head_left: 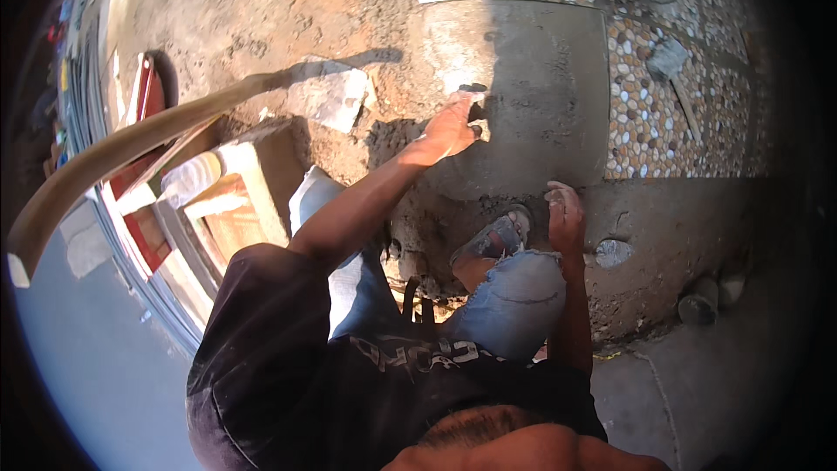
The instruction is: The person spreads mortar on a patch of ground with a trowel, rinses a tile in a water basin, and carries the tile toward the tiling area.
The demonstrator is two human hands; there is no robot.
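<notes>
No packages, labels, signs or screens can be made out anywhere in this view, near or far, left or right.

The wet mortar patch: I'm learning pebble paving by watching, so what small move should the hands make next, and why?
Probably press the left hand down to seat what it holds at the left edge of the wet mortar patch. The patch is bare grey, the pebble paving lies beside it, and the right hand already braces on the ground.
</notes>
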